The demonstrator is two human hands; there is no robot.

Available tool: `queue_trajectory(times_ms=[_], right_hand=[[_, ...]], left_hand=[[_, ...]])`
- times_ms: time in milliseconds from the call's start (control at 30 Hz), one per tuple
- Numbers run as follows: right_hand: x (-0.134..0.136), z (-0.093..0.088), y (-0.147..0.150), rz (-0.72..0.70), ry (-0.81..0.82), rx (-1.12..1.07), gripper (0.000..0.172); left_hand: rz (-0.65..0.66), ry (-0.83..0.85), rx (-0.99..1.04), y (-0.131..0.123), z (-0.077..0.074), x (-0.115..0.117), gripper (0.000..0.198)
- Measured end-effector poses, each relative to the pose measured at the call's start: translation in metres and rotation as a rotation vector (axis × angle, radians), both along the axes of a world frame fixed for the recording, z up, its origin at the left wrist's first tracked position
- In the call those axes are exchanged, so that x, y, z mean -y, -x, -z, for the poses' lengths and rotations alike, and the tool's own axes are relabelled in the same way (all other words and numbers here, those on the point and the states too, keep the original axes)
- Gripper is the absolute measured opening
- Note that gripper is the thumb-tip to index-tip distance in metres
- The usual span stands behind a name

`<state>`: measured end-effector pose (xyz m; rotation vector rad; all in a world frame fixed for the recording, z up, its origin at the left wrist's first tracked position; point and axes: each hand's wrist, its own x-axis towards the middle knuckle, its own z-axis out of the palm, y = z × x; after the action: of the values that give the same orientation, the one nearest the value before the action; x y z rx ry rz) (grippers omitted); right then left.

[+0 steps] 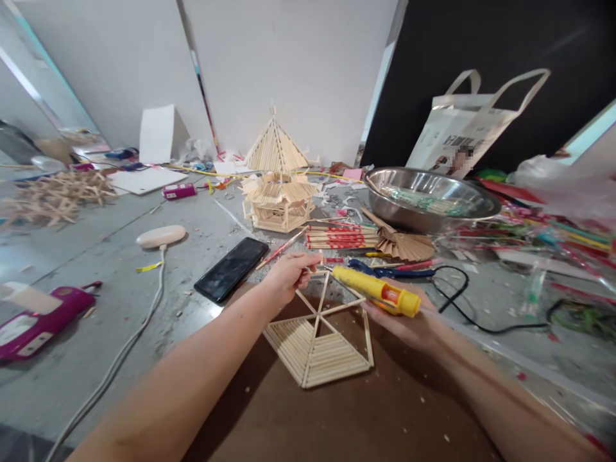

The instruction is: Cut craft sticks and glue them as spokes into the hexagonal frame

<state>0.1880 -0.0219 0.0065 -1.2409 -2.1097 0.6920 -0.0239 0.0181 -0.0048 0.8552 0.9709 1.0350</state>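
Note:
My right hand (pixel 404 321) is wrapped round a yellow glue gun (pixel 375 289), its metal tip pointing left. In front of that tip, my left hand (pixel 293 276) is closed in a pinch on a short wooden stick (pixel 321 258). Below both hands lies a flat six-sided frame of wooden sticks (pixel 319 314) with spokes meeting in the middle. Its two near sections are filled with rows of sticks, while the others I can see are open. The frame rests on a brown board (pixel 298 423). My left hand partly hides the frame's far left side.
Behind stands a small stick pavilion (pixel 279 199) with a pointed roof. A black phone (pixel 231 269) lies left of my hands. Red-wrapped sticks (pixel 341 237), a folded paper fan (pixel 404 244), a blue-handled tool (pixel 385 271) and a steel basin (pixel 433 218) are beyond. A power strip (pixel 48 321) sits left.

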Motion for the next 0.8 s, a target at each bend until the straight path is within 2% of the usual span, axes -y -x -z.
queue_trajectory(times_ms=[100,367,633,800], right_hand=[[0.0,-0.0029,0.0018,-0.038,-0.082,0.12,0.013],[0.0038,-0.0067,0.0104,0.008,-0.186,0.151,0.019],[0.0013,-0.0083,0.0049,-0.056,-0.165,0.192,0.019],[0.0006,-0.008,0.0047,-0.041,-0.157,0.173,0.019]], left_hand=[[0.006,0.007,0.012,-0.0006,-0.0001,0.0002,0.025],[-0.009,0.013,0.007,-0.0014,-0.0012,0.0011,0.024],[0.001,0.005,0.003,-0.0015,-0.0012,0.0017,0.023],[0.01,0.002,0.011,-0.0015,-0.002,0.0012,0.024]])
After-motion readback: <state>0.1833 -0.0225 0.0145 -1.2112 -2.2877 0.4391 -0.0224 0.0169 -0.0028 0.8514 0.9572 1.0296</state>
